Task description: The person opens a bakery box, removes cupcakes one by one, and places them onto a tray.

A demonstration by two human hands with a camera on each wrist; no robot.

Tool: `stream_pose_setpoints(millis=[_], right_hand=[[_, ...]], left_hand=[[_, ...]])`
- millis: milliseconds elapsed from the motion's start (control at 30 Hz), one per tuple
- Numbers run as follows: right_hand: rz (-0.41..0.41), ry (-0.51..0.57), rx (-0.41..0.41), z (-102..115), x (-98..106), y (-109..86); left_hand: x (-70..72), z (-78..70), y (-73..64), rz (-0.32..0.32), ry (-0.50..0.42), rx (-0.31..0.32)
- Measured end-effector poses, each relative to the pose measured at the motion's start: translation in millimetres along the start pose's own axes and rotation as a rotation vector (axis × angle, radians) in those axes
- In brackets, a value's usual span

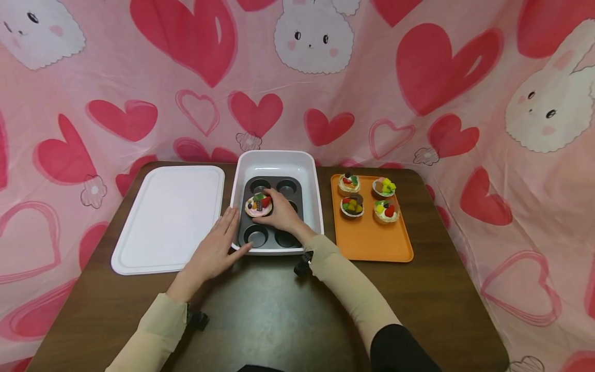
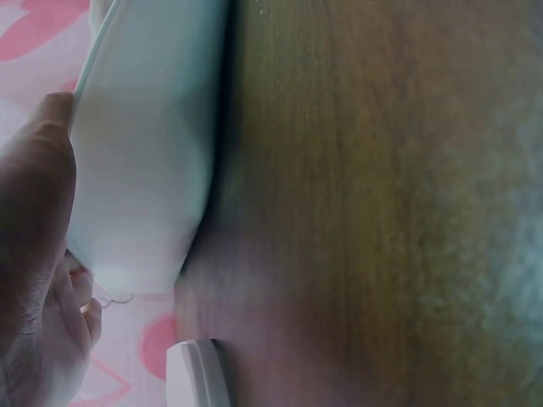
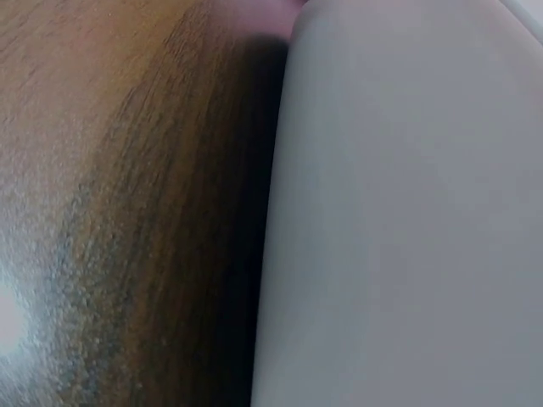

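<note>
My right hand [image 1: 281, 211] pinches a small fruit tart [image 1: 257, 205] with pink cream and berries between thumb and fingers. The tart is at the middle-left cup of a dark muffin tin [image 1: 273, 182], which lies inside a deep white tub [image 1: 318, 206]. At the tub's front left corner rests my left hand [image 1: 214, 253], its fingers straight along the left rim and the thumb at the front rim. The left wrist view has that hand [image 2: 38, 229] against the tub's wall [image 2: 144, 153]. Only the tub's outer wall [image 3: 390, 220] and the table appear in the right wrist view.
On the right, an orange tray [image 1: 372, 245] carries several fruit-topped tarts [image 1: 386, 212] toward its back. A flat white board with a raised rim [image 1: 172, 217] lies left of the tub. Behind the brown table [image 1: 260, 310] hangs a pink heart-print cloth [image 1: 288, 82].
</note>
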State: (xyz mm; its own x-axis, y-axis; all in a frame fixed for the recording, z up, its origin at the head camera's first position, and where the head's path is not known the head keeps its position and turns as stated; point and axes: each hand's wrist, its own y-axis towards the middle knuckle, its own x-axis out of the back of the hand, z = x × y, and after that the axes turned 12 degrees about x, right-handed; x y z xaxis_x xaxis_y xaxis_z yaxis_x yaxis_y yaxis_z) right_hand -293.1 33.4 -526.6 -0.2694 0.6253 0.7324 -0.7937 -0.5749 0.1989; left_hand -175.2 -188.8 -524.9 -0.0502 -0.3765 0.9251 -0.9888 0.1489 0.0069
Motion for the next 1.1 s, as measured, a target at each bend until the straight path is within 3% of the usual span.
stream_pose_setpoints(millis=[167,1100], right_hand=[[0.004,-0.023,-0.002,3,-2,2.3],[-0.086,0.084,-0.035,9,1,-2.2]], left_hand=[[0.6,0.6,-1.0,0.008,0.009,0.013],[0.5,-1.6,-2.2,0.023,-0.009,0.03]])
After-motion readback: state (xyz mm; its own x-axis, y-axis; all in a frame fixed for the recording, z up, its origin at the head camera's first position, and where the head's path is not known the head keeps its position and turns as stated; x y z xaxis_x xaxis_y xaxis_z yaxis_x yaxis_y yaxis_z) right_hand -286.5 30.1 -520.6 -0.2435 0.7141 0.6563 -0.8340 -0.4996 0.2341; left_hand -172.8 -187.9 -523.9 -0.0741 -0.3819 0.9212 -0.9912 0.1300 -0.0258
